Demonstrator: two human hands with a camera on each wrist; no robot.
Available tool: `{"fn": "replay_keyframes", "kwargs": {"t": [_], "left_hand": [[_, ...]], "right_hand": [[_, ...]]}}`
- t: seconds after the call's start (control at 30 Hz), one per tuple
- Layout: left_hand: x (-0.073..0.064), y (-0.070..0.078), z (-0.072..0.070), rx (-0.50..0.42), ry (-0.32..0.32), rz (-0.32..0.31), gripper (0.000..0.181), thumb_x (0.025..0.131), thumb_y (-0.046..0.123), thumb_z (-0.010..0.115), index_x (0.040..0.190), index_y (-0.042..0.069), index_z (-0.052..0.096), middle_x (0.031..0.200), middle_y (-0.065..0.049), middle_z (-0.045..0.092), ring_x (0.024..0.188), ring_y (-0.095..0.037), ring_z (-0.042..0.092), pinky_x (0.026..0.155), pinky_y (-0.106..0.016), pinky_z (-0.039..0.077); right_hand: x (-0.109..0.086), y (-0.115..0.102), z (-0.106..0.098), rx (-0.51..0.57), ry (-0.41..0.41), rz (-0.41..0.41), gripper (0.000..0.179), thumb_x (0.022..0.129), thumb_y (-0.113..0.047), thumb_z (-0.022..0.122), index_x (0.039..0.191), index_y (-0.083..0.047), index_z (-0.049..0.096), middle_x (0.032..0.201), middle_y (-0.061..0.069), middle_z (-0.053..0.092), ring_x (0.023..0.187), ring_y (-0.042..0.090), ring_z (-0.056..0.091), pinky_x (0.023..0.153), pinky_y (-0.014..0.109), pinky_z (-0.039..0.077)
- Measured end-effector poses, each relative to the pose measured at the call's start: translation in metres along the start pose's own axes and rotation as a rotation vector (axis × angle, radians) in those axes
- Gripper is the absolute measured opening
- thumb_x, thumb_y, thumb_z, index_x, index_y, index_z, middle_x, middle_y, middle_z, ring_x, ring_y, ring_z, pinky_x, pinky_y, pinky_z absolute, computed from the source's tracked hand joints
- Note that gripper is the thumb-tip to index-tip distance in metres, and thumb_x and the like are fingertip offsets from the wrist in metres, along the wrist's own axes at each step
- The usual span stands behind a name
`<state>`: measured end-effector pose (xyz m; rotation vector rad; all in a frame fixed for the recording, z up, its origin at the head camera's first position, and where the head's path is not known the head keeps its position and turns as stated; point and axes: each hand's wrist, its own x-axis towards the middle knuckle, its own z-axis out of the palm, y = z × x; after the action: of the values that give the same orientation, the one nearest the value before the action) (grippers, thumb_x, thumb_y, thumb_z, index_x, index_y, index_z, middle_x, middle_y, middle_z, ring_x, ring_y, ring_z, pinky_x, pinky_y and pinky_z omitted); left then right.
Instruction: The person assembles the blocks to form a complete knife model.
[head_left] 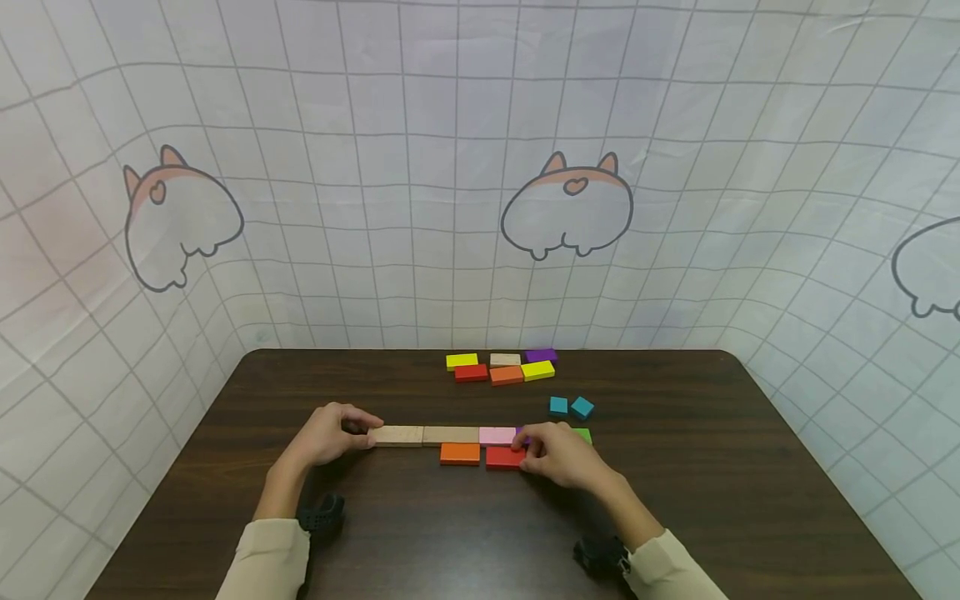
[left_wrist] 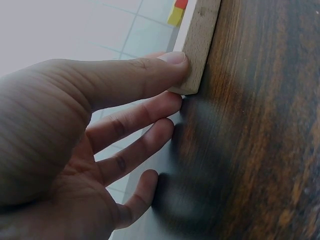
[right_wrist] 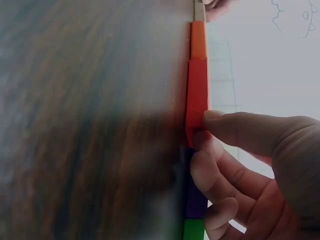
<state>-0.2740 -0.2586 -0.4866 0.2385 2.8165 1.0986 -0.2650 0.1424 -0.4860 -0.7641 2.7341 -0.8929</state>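
A row of flat blocks lies across the table: two plain wooden blocks (head_left: 399, 436), a pink block (head_left: 497, 436), a purple block (right_wrist: 196, 200) and a green block (head_left: 583, 436). My left hand (head_left: 327, 437) pinches the outer end of the leftmost wooden block between thumb and fingers, its other fingers against the tabletop. On the near side of the row are an orange block (head_left: 459, 454) and a red block (head_left: 503, 458), with a small gap between them. My right hand (head_left: 562, 455) pinches the red block's right end and hides most of the purple one.
Two small blue blocks (head_left: 558, 406) lie behind the row, to the right. Farther back is a loose group of yellow, red, orange, wooden and purple blocks (head_left: 507, 375). A gridded curtain (head_left: 405, 250) hangs around the dark table (head_left: 375, 533).
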Motion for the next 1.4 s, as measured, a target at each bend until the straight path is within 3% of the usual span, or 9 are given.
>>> {"fn": "replay_keyframes", "kwargs": {"t": [1.4], "left_hand": [[0.0001, -0.0009, 0.0006, 0.001, 0.004, 0.000, 0.022, 0.087, 0.015, 0.082, 0.109, 0.017, 0.081, 0.100, -0.002, 0.073, 0.085, -0.016, 0.060, 0.075, -0.034, 0.050]], "right_hand": [[0.0088, -0.0060, 0.0014, -0.002, 0.001, -0.001, 0.017, 0.092, -0.010, 0.075, 0.107, -0.015, 0.075, 0.080, -0.007, 0.064, 0.071, 0.012, 0.055, 0.064, 0.026, 0.048]]}}
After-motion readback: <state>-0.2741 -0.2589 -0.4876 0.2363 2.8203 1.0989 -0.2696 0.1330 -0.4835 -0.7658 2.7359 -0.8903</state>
